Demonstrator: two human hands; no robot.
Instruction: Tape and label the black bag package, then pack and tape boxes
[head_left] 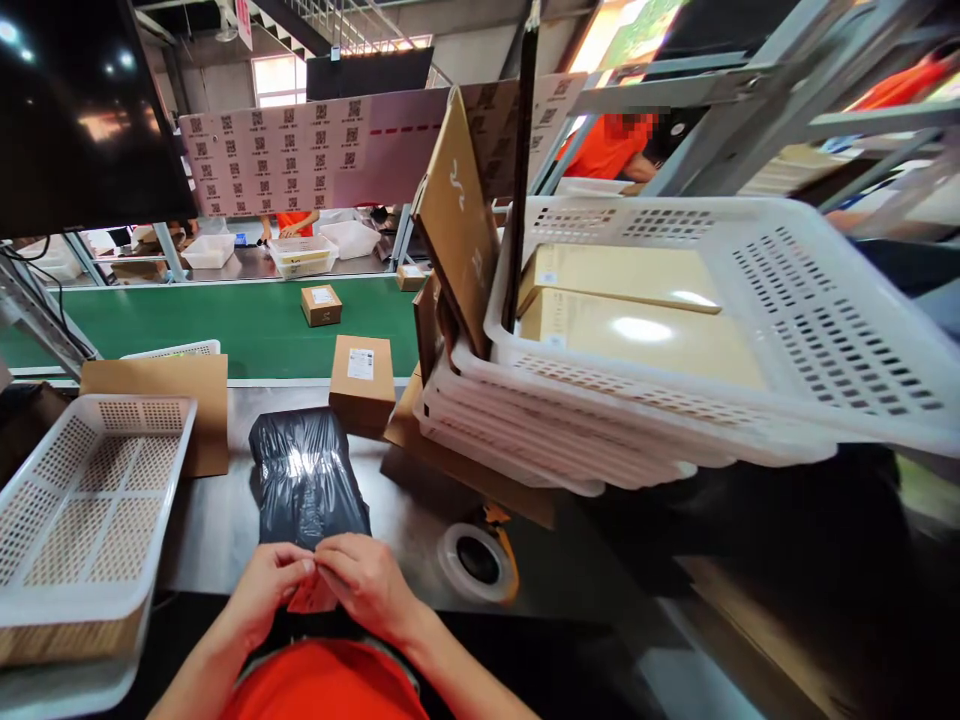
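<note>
A shiny black plastic mailing bag (309,480), bulging with something inside, lies on the metal table in front of me. At its near end my left hand (271,590) is closed, thumb and finger pinching the edge. My right hand (367,580) pinches right beside it, and the fingertips of both nearly meet. Below the fingers a reddish, thin-looking patch (313,592) shows; I cannot tell whether it is part of the bag or a separate piece. To the right of the hands sits a tape dispenser with a roll of clear tape (478,562).
An empty white basket (174,500) stands at left. Stacked white baskets (517,375), the top one holding flat cream boxes (637,325), lean in from the right. A cardboard box (361,380) sits by the green conveyor belt (247,325). Co-workers in orange (609,150) are beyond.
</note>
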